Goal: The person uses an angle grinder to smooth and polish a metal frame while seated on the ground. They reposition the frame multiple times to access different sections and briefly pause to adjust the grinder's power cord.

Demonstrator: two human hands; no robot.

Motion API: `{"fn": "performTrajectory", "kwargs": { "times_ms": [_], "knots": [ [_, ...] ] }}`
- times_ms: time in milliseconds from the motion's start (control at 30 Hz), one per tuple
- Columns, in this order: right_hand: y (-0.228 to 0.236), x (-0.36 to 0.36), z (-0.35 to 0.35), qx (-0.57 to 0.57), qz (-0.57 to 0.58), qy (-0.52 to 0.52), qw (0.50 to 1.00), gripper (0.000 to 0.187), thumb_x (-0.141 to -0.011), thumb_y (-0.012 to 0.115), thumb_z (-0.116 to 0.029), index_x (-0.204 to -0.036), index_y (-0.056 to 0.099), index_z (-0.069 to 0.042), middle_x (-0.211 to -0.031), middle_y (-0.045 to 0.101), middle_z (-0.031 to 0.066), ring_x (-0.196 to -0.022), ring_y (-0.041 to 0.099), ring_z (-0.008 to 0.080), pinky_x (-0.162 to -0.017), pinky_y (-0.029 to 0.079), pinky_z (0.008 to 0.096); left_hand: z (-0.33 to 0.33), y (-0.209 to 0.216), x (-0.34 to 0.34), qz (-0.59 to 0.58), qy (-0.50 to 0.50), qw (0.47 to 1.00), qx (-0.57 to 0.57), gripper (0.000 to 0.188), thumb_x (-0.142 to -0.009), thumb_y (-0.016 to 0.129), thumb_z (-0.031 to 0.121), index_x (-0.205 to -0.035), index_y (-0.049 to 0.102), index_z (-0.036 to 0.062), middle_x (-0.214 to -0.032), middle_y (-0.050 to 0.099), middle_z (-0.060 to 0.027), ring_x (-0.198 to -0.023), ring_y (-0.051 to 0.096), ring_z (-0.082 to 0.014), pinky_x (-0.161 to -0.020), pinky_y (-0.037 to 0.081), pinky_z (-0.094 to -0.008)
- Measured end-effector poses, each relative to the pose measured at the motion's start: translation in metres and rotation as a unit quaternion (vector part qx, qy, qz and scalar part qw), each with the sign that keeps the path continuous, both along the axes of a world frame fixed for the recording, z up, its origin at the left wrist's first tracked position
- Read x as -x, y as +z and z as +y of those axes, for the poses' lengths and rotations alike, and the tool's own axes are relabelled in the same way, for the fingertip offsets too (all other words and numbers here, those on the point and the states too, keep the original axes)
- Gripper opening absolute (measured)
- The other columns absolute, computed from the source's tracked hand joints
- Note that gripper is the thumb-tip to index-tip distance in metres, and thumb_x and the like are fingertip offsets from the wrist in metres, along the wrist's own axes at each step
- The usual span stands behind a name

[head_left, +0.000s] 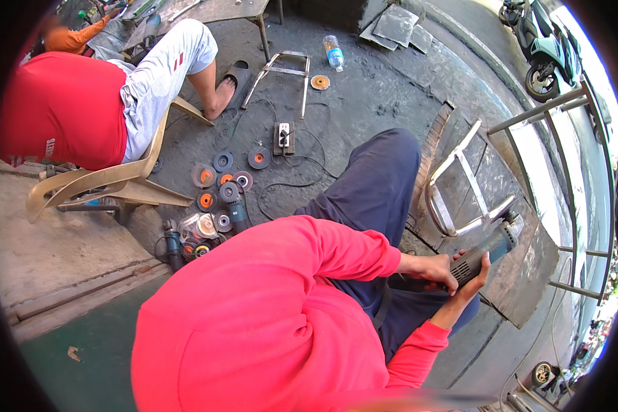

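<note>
I hold an angle grinder (491, 251) with a dark ribbed body and a grey metal head. My left hand (434, 270) is closed around its rear end. My right hand (471, 281) wraps the body from below, with fingers and thumb on its side. The grinder's head points away to the right, over a worn board. Right beside it, a bent metal tube frame (463, 177) rests on the board (525, 285) and appears close to the grinder's head. Whether a disc is fitted cannot be made out.
A power strip (284, 136) with cables, scattered grinding discs (259, 158) and two more grinders, one a blue-green grinder (175, 244), lie on the ground to the left. A person in red (75, 110) sits at far left. A tall metal frame (563, 158) stands at right.
</note>
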State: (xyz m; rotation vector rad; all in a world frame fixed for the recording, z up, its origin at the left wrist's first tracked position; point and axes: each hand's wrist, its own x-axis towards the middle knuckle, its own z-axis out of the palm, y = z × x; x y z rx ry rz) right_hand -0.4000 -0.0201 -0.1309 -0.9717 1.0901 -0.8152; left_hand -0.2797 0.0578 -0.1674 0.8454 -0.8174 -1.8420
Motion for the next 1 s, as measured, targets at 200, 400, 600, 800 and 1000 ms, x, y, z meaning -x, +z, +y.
{"fn": "performTrajectory", "kwargs": {
  "times_ms": [200, 400, 600, 800, 1000],
  "knots": [
    [-0.002, -0.008, -0.003, -0.001, 0.011, -0.01, 1.0, 0.052, -0.09, 0.059, -0.051, -0.107, 0.059, -0.001, -0.086, 0.065, 0.0155, -0.07, 0.066, 0.0238, -0.062, 0.055, 0.0343, -0.001, -0.003, -0.005, 0.003, 0.005, 1.0, -0.007, 0.029, -0.067, 0.08, 0.026, -0.063, 0.064, 0.002, -0.055, 0.058, -0.0052, -0.04, 0.052, -0.0139, -0.038, 0.04, -0.0286],
    [-0.015, -0.013, -0.007, 0.018, 0.017, -0.03, 0.999, 0.055, -0.091, 0.058, -0.052, -0.106, 0.059, 0.001, -0.083, 0.066, 0.0181, -0.066, 0.067, 0.0251, -0.059, 0.056, 0.0348, -0.001, -0.005, -0.011, 0.037, 0.021, 0.999, -0.03, 0.029, -0.066, 0.081, 0.027, -0.072, 0.067, 0.0017, -0.058, 0.059, -0.0048, -0.042, 0.052, -0.0128, -0.037, 0.038, -0.0268],
    [-0.02, -0.005, -0.006, -0.08, 0.081, -0.086, 0.99, 0.065, -0.085, 0.062, -0.06, -0.109, 0.057, 0.0, -0.083, 0.064, 0.0138, -0.068, 0.064, 0.0243, -0.062, 0.053, 0.0356, -0.015, -0.016, -0.004, 0.056, -0.059, 0.994, -0.072, 0.032, -0.072, 0.077, 0.031, -0.085, 0.067, 0.0039, -0.061, 0.056, -0.0033, -0.043, 0.046, -0.0101, -0.039, 0.036, -0.0239],
    [-0.023, 0.006, -0.002, -0.067, -0.006, -0.098, 0.993, 0.052, -0.086, 0.062, -0.054, -0.098, 0.056, -0.003, -0.075, 0.063, 0.0134, -0.061, 0.066, 0.0254, -0.056, 0.056, 0.0353, -0.021, -0.017, 0.003, -0.006, -0.093, 0.993, -0.078, 0.035, -0.073, 0.076, 0.034, -0.088, 0.063, 0.004, -0.063, 0.058, -0.0037, -0.041, 0.044, -0.008, -0.038, 0.034, -0.0228],
    [-0.026, 0.016, -0.005, -0.081, -0.056, -0.102, 0.99, 0.053, -0.089, 0.059, -0.052, -0.096, 0.058, 0.001, -0.076, 0.065, 0.0164, -0.064, 0.067, 0.0272, -0.06, 0.057, 0.0369, -0.028, -0.011, 0.004, -0.043, -0.105, 0.99, -0.085, 0.034, -0.074, 0.075, 0.033, -0.085, 0.063, 0.0028, -0.065, 0.059, -0.0055, -0.04, 0.044, -0.0082, -0.039, 0.035, -0.0237]
  ]
}}
